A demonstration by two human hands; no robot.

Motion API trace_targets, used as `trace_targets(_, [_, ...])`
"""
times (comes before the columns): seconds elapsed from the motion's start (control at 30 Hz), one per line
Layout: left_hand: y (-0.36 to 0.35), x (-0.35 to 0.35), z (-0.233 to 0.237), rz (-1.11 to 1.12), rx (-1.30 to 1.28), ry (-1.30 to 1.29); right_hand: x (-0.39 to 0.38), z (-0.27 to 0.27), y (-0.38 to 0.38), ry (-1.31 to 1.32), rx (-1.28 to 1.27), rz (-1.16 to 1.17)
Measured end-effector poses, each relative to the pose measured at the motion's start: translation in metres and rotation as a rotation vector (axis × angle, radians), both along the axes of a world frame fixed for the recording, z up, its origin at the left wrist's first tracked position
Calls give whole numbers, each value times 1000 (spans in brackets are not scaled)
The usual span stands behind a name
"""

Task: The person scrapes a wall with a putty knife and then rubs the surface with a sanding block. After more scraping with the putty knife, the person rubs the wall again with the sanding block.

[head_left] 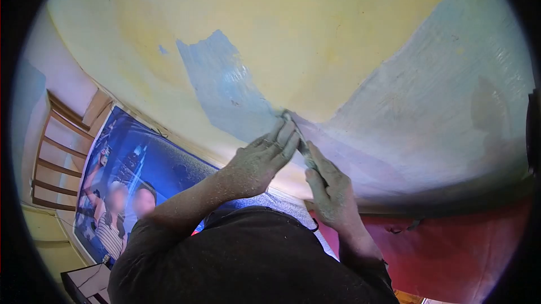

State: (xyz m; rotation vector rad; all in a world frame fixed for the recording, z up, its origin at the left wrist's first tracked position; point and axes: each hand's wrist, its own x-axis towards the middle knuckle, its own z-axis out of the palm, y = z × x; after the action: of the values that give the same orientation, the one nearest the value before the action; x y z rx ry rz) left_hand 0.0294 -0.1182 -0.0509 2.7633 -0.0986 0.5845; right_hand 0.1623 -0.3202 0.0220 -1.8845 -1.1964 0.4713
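The thin tool point(300, 139) was up against the wall point(349, 0), with its far end at the bottom tip of a blue patch point(217, 87). It leaned up and to the left, and it looked dusty. Fingers hid some of it, so I could not tell the full shape of its end.

The right hand point(331, 188) had its fingers curled around the low part of the tool, holding it tight. The left hand point(259, 157) was higher up. Its fingers were nearly straight and close together, and their tips lay on the tool near its far end. I could not tell if they gripped it or only pressed on it. White dust was on both hands and on the left arm point(191, 194).

Around the tool, the wall had lots of colors. Yellow paint point(298, 39) was above it, and the blue patch was up and to the left, with a rough top edge. A big pale gray part point(422, 95) was on the right, with a darker spot point(489, 104) near its far side.

Farther out, a blue poster point(174, 154) with two people on it was at the left, next to some wooden bars point(59, 149). A red surface point(451, 253) was low on the right. The person's dark shirt point(253, 259) filled the bottom middle
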Motion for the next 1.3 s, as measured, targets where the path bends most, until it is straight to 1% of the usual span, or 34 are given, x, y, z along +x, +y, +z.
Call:
trace_targets(0.07, [-4, 3, -1, -55, 13, 3, 1, -4, -11, -35, 4, -39])
trace_targets(0.1, [-5, 6, -3, -39, 57, -5, -3, 5, -7, 12, -100, -91])
trace_targets(0.2, [1, 4, -7, 8, -49, 0, -3, -5, 7, -130, -36, -40])
trace_targets(0.23, [3, 1, -6, 17, -37, -21, -2, -7, 11, -142, 6, -23])
trace_targets(0.33, [6, -2, -6, 50, 32, -23, -4, -10, 12, -111, 51, -13])
trace_targets(0.37, [4, -2, -6, 39, 20, -2, -6, -9, 8, -111, 37, -28])
trace_targets(0.43, [2, 3, -9, 24, 20, -42, -6, -5, 3, -123, 7, -35])
trace_targets(0.5, [2, 1, -7, 20, -19, -44, -6, -4, 13, -110, -10, -34])
trace_targets(0.6, [12, -7, -10, 106, 4, -30, -6, -5, 28, -93, 5, -23])
trace_targets(0.63, [15, -9, -9, 104, 43, 14, -7, -5, 31, -87, 16, -9])
trace_targets(0.73, [9, -11, -2, 40, -47, 36, -9, -9, 15, -119, 66, -11])
trace_targets(0.77, [7, -8, -6, 19, -5, 35, -9, -11, 12, -127, 73, -22])
trace_targets(0.87, [4, 0, -13, 26, 23, -46, -9, -11, 9, -137, 46, -38])
trace_targets(0.9, [5, -2, -9, 22, -73, -11, -11, -6, 14, -136, 21, -39])
trace_targets(1.0, [12, -6, -8, 69, 31, 16, -10, -8, 16, -79, 22, -47])
trace_targets(1.13, [5, -2, -6, -15, 13, 31, -8, -11, 3, -18, 46, -59])
trace_targets(1.17, [5, 0, -9, -18, 28, -1, -7, -12, 5, -37, 38, -53])
trace_targets(1.27, [8, -4, -7, 74, -39, 12, -6, -10, 22, -78, 40, -45])
trace_targets(1.3, [10, -6, -6, 105, -17, 11, -7, -10, 29, -82, 55, -35])
